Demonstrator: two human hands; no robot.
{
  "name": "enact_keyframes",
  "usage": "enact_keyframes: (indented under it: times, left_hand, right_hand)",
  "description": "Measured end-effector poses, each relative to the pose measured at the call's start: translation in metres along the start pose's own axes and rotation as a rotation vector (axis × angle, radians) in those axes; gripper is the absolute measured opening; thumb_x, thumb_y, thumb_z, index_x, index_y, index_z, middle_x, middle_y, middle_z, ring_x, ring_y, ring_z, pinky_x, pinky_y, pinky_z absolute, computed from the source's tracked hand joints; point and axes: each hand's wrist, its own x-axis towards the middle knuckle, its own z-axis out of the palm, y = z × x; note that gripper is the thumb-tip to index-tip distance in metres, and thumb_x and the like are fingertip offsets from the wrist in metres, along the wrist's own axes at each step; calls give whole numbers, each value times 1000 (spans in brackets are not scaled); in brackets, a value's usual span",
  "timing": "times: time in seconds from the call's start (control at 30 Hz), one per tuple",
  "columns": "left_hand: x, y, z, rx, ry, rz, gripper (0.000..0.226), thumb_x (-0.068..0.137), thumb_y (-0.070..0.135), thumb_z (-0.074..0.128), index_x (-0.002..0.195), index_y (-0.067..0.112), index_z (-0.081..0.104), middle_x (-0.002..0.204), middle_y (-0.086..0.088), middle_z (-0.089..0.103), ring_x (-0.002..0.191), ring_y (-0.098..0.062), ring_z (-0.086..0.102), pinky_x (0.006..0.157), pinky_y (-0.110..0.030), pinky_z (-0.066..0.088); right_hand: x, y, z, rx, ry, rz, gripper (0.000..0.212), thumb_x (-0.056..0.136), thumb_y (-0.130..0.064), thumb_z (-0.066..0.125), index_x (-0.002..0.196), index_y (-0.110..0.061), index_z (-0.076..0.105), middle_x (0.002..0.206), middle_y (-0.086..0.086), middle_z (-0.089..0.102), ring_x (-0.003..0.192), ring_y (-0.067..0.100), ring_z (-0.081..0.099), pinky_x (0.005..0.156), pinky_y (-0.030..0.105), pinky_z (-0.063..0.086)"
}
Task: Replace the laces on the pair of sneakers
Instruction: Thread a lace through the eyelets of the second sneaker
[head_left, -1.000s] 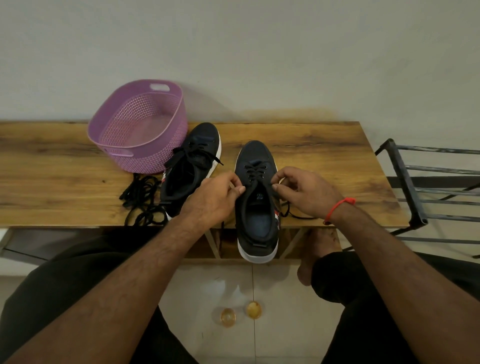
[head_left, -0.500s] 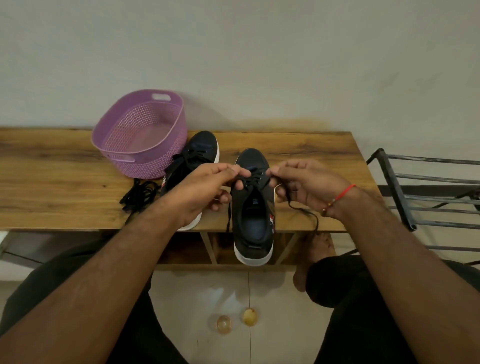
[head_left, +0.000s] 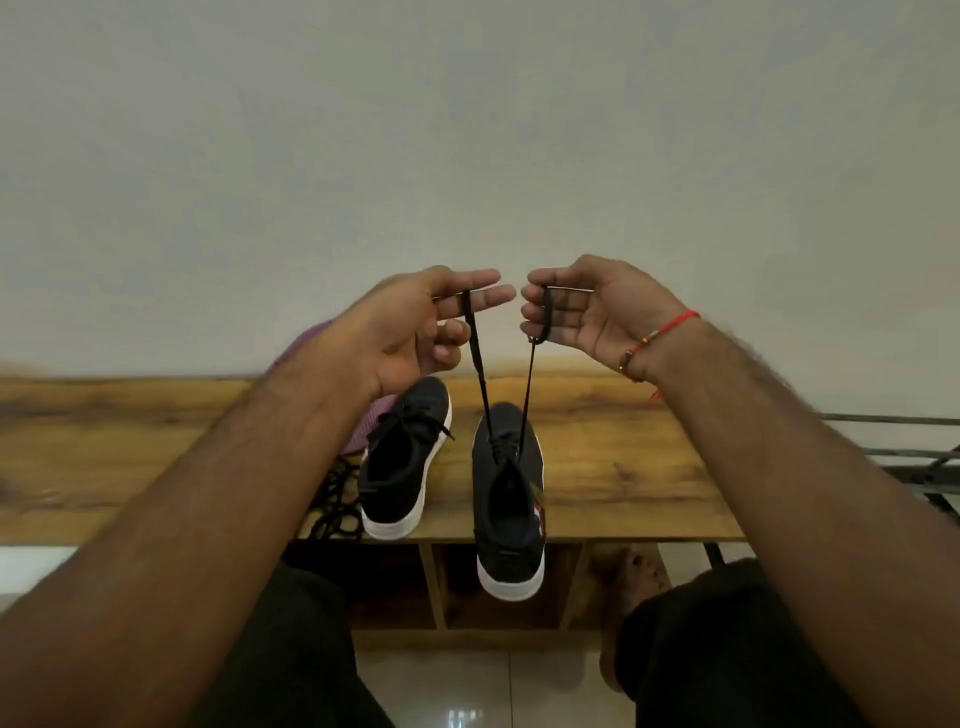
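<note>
Two black sneakers with white soles sit on the wooden bench (head_left: 623, 467). The right sneaker (head_left: 509, 499) overhangs the bench's front edge, and its black lace (head_left: 478, 364) runs up taut in two strands from the upper eyelets. My left hand (head_left: 415, 327) pinches one lace end between thumb and fingers, raised well above the shoe. My right hand (head_left: 587, 312) holds the other end, looped round its fingers. The left sneaker (head_left: 402, 457) stands beside it, laced and untouched.
A purple basket (head_left: 363, 415) shows partly behind my left forearm. A loose pile of black laces (head_left: 332, 504) lies left of the left sneaker. A dark metal rack (head_left: 924, 467) stands at the right. A bare foot (head_left: 631, 577) rests on the tiled floor under the bench.
Both hands rose from the shoe's tongue to high above it, pulling the two lace ends up taut. The view tilted upward, so the bench sits lower in the frame.
</note>
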Motion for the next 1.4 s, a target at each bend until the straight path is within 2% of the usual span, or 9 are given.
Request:
enact_keyframes:
  times: [0.23, 0.37, 0.6, 0.67, 0.7, 0.73, 0.8, 1.0, 1.4]
  left_hand:
    - [-14, 58, 22, 58, 48, 101, 34, 98, 7, 43, 127, 13, 60, 116, 3, 76, 48, -5, 44, 42, -17, 34]
    - [-14, 61, 34, 313, 251, 179, 18, 103, 17, 57, 116, 18, 69, 104, 5, 78, 48, -5, 46, 40, -18, 33]
    - [-6, 50, 40, 420, 404, 397, 18, 103, 22, 60, 111, 25, 75, 96, 6, 69, 55, -7, 33, 38, -20, 30]
    - [-3, 50, 40, 463, 448, 441, 19, 102, 23, 60, 113, 26, 76, 105, 7, 71, 55, 1, 33, 51, -29, 52]
    - [-1, 51, 40, 494, 476, 464, 20, 102, 23, 60, 114, 26, 76, 109, 8, 71, 96, 0, 27, 70, -39, 60]
    - [0, 52, 39, 507, 499, 486, 20, 102, 23, 61, 115, 26, 76, 112, 9, 70, 101, -11, 59, 84, -43, 59]
    - [1, 56, 38, 478, 524, 521, 21, 99, 23, 65, 117, 25, 75, 112, 8, 71, 105, -13, 60, 75, -31, 58]
    - [6, 67, 39, 398, 557, 592, 12, 83, 26, 83, 92, 27, 75, 79, 10, 71, 53, 4, 56, 49, -12, 41]
    - [7, 71, 40, 345, 545, 580, 8, 86, 30, 80, 91, 26, 76, 88, 9, 71, 68, -8, 56, 46, -17, 41]
  right_hand:
    - [-13, -46, 24, -141, -54, -133, 41, 87, 17, 41, 116, 2, 65, 111, 18, 73, 103, 32, 71, 88, 42, 59]
    - [-16, -46, 28, -349, 55, -217, 18, 93, -14, 68, 110, -8, 72, 101, 7, 76, 88, 23, 73, 78, 36, 60]
    - [-12, -42, 35, -544, 261, -390, 18, 90, -33, 71, 103, -22, 76, 94, -8, 73, 75, 14, 59, 68, 29, 49]
    - [-12, -41, 38, -536, 259, -424, 17, 90, -32, 71, 102, -21, 76, 90, -6, 76, 70, 10, 62, 67, 26, 49]
    - [-12, -41, 40, -526, 262, -449, 16, 90, -30, 71, 101, -19, 76, 87, -5, 76, 68, 8, 63, 65, 23, 49]
    - [-11, -40, 42, -510, 267, -478, 14, 90, -28, 72, 100, -18, 75, 84, -4, 76, 65, 7, 62, 62, 19, 48]
    - [-10, -38, 45, -483, 278, -529, 11, 90, -23, 73, 97, -15, 75, 81, -1, 76, 62, 4, 62, 56, 12, 45]
    - [-8, -34, 57, -493, 278, -618, 14, 92, -24, 70, 101, -15, 75, 85, 1, 76, 71, 4, 65, 57, 6, 44]
    - [-9, -40, 64, -576, 235, -676, 15, 93, -24, 68, 105, -16, 75, 93, -2, 74, 82, 6, 66, 64, 7, 46]
